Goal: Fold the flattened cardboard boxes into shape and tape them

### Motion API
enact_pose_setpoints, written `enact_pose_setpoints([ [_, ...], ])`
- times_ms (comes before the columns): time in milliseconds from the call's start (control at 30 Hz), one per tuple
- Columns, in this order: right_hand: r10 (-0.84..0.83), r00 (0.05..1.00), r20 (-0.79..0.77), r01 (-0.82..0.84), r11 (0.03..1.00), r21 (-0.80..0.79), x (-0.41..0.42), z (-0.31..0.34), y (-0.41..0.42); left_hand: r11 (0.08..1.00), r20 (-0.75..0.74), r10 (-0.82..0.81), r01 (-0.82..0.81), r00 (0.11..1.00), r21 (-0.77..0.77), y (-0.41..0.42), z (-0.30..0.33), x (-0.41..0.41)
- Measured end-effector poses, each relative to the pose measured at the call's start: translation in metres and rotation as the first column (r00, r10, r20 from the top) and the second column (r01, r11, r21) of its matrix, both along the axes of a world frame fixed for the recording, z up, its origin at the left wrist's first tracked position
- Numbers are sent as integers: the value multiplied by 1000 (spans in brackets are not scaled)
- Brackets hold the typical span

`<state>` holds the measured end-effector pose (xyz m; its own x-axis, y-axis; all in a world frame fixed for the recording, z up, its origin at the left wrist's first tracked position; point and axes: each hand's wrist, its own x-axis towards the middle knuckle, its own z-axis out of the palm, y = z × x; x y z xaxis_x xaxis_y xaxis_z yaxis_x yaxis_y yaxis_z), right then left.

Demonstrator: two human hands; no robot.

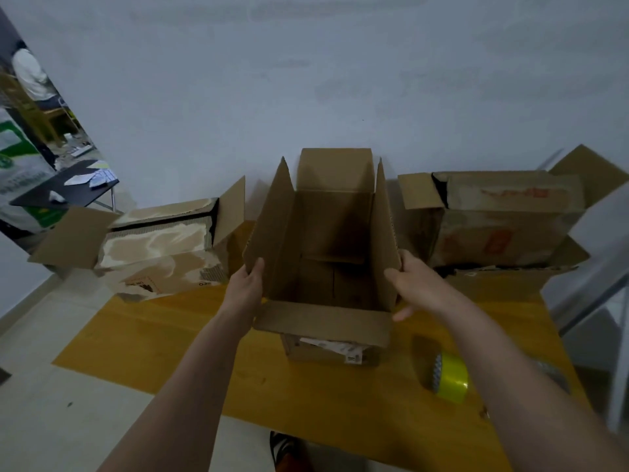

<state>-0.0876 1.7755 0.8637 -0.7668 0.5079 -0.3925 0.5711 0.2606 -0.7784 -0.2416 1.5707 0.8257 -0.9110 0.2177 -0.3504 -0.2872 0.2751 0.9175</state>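
**Open box standing mid-table, a hand on each side flap**

A person is standing over a wooden table [190, 338], working with an upright cardboard box [326, 267] that is sitting at the middle of the tabletop with all four top flaps raised. The left hand [245, 287] is grasping the near lower corner of the left flap [270, 226], thumb lying on the inner face and the other fingers hidden behind the cardboard. The right hand [413, 284] is gripping the matching corner of the right flap [384, 229], thumb on the inside and fingers curling around its outer edge. The near flap [323, 323] is folding outward toward the person, while the far flap [335, 168] is standing against the pale wall [340, 80]. A white label [343, 350] is showing on the box's near face, just beneath the near flap.

A roll of yellowish packing tape [449, 376] is resting on its edge on the table to the right of the box, near the right forearm. Two more boxes are lying on their sides at the back of the table: a torn, worn one [160, 253] to the left and one with red printing [500, 219] to the right, both with flaps hanging open. A dark table [44, 195] with white papers on it is showing at far left.
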Motion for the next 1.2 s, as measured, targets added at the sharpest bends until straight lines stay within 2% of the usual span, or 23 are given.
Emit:
enact_pose_setpoints([
  [133,-86,991,-104,85,996,-17,-11,-14,3,998,73,45,-47,996,31,4,3,-16],
  [267,-199,961,-190,173,974,-145,-24,-19,8,951,277,148,-214,950,225,7,9,-31],
  [333,-229,951,-208,194,965,-174,-33,-19,10,891,345,163,-288,924,351,8,9,-34],
  [400,-255,941,-221,213,957,-196,-41,-19,12,786,397,154,-356,905,506,13,8,-34],
  [467,-255,940,-229,212,957,-196,-48,-19,14,693,411,123,-374,903,616,23,10,-29],
  [500,-244,943,-227,207,962,-175,-51,-18,16,682,397,102,-355,912,640,30,13,-26],
  [700,-221,952,-210,215,975,-55,-65,-12,36,834,197,8,-115,980,539,56,22,-13],
  [800,-210,952,-224,208,978,-30,-67,-14,47,923,-28,-96,99,995,371,56,10,-17],
  [933,-195,956,-220,205,979,23,-64,-29,54,928,-165,-296,324,941,181,50,-1,-16],
  [1033,-154,964,-218,171,983,65,-61,-42,54,943,-235,-292,320,927,89,48,-2,-16],
  [1200,-200,948,-248,223,973,65,-59,-53,55,989,-235,-138,123,962,-79,69,-4,-25],
])
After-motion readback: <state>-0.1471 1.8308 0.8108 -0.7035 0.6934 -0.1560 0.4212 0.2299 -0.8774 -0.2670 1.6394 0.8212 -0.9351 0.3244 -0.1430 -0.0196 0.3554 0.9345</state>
